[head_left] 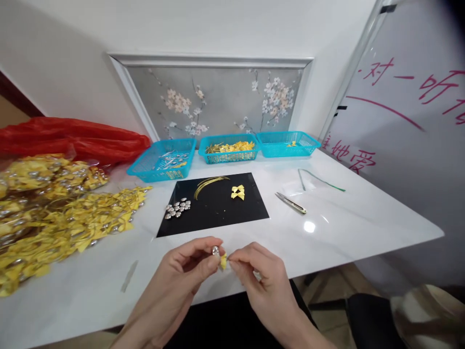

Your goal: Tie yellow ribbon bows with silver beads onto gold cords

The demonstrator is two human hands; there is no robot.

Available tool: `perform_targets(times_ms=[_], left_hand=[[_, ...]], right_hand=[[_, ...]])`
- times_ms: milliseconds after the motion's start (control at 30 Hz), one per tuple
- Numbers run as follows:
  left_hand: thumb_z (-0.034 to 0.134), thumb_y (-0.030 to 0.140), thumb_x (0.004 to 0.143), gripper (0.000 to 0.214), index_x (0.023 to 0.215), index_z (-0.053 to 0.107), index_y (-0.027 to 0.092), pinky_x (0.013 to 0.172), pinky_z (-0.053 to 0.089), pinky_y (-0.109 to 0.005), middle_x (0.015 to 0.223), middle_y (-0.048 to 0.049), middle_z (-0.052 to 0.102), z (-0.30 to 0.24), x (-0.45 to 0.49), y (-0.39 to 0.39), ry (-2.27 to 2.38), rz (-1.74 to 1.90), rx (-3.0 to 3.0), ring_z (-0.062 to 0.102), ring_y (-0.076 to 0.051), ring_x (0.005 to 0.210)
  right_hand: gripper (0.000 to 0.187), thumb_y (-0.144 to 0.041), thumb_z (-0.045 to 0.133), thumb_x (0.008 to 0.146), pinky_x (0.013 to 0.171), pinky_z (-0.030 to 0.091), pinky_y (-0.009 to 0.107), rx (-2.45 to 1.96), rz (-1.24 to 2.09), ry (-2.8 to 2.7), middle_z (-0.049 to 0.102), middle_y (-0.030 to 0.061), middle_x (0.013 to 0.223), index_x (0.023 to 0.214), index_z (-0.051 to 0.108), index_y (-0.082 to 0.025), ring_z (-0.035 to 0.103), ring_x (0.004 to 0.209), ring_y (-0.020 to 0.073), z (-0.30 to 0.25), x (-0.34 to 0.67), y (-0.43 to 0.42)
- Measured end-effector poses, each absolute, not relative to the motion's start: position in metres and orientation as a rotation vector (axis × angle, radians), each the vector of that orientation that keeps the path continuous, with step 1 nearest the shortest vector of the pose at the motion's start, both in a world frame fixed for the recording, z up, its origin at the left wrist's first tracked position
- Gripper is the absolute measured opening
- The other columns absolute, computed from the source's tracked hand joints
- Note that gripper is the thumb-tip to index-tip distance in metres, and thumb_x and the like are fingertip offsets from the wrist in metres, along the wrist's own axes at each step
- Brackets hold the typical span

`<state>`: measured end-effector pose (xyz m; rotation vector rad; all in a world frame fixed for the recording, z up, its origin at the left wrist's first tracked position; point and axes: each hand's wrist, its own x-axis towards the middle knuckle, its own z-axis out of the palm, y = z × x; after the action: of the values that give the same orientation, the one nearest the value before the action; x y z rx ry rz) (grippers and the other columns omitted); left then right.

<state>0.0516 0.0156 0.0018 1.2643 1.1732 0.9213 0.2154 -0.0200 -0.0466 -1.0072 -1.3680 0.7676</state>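
Observation:
My left hand (189, 271) pinches a small shiny silver bead (215, 250) between thumb and fingers, above the front edge of the table. Against the bead is a yellow ribbon bow (223, 261), partly hidden by my fingertips. My right hand (259, 274) is closed in a pinch just right of the bow; what lies between its fingertips is too small to make out. Beyond both hands, a black mat (203, 218) carries several loose silver beads (178, 208), a bundle of thin gold wires (209, 183) and yellow bows (238, 192).
Thread snips (291, 203) and a green tie (323, 180) lie to the right. Three blue baskets (163, 175) (229, 157) (288, 151) line the back. Finished-looking yellow strands with beads (80, 220) heap at left beside a red bag (72, 138). A whiteboard (407, 126) stands at right.

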Motion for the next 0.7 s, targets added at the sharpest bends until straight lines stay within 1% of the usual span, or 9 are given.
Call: perform_targets(times_ms=[67,133,267,367,467,533,633,700], left_hand=[[0.089,0.036,0.065,0.023,0.085,0.082,0.027,0.075,0.057,-0.022,0.082,-0.0009,0.079,0.002,0.051,0.012,1.15,0.935,1.131,0.07,-0.015,0.079],[0.091,0.036,0.062,0.025,0.084,0.083,0.027,0.076,0.057,-0.021,0.084,-0.0015,0.08,-0.001,0.051,0.01,1.149,0.943,1.066,0.069,-0.015,0.08],[0.088,0.037,0.067,0.026,0.091,0.082,0.028,0.081,0.058,-0.024,0.093,-0.0031,0.082,-0.009,0.047,0.008,1.184,0.913,1.127,0.071,-0.019,0.087],[0.084,0.037,0.07,0.021,0.091,0.082,0.031,0.082,0.059,-0.026,0.094,-0.0017,0.082,-0.01,0.044,0.005,1.217,0.896,1.225,0.073,-0.021,0.09],[0.082,0.035,0.069,0.017,0.086,0.083,0.034,0.079,0.061,-0.027,0.091,-0.0006,0.083,-0.004,0.045,0.001,1.249,0.91,1.357,0.075,-0.022,0.087],[0.08,0.032,0.069,0.015,0.084,0.084,0.035,0.075,0.062,-0.027,0.088,0.0,0.083,0.0,0.047,-0.001,1.263,0.935,1.46,0.076,-0.023,0.082],[0.076,0.029,0.074,0.015,0.084,0.084,0.037,0.07,0.062,-0.025,0.085,0.0009,0.083,0.0,0.05,-0.002,1.282,0.967,1.629,0.076,-0.022,0.079],[0.073,0.028,0.077,0.016,0.087,0.083,0.036,0.071,0.061,-0.025,0.088,0.0009,0.082,-0.005,0.05,-0.003,1.298,0.972,1.735,0.076,-0.022,0.08]], right_hand=[[0.02,-0.014,0.055,0.095,0.067,0.049,0.022,-0.993,0.732,-1.389,0.066,0.003,0.082,0.091,0.074,-0.02,0.061,0.072,0.0127,-0.044,0.212,-0.023],[0.02,-0.012,0.055,0.095,0.068,0.05,0.022,-0.982,0.685,-1.411,0.066,0.0032,0.082,0.092,0.074,-0.019,0.062,0.072,0.0126,-0.043,0.211,-0.025],[0.021,-0.009,0.055,0.094,0.068,0.052,0.022,-0.984,0.654,-1.432,0.066,0.0036,0.082,0.091,0.073,-0.019,0.063,0.073,0.0128,-0.042,0.21,-0.026],[0.023,-0.007,0.054,0.094,0.069,0.054,0.022,-0.964,0.651,-1.44,0.067,0.0042,0.084,0.093,0.073,-0.019,0.064,0.074,0.0129,-0.042,0.21,-0.028],[0.024,-0.006,0.053,0.094,0.069,0.054,0.022,-0.947,0.633,-1.443,0.067,0.0048,0.085,0.094,0.073,-0.019,0.065,0.075,0.0131,-0.041,0.209,-0.03],[0.024,-0.007,0.053,0.094,0.068,0.054,0.022,-0.954,0.628,-1.433,0.068,0.0043,0.085,0.095,0.073,-0.02,0.065,0.074,0.0131,-0.041,0.208,-0.031],[0.018,-0.012,0.054,0.094,0.062,0.053,0.022,-0.998,0.714,-1.379,0.069,0.0021,0.08,0.094,0.071,-0.02,0.063,0.067,0.0126,-0.039,0.208,-0.032],[0.016,-0.015,0.054,0.095,0.06,0.051,0.021,-1.027,0.826,-1.336,0.069,0.0009,0.077,0.092,0.068,-0.019,0.061,0.064,0.012,-0.037,0.208,-0.033]])
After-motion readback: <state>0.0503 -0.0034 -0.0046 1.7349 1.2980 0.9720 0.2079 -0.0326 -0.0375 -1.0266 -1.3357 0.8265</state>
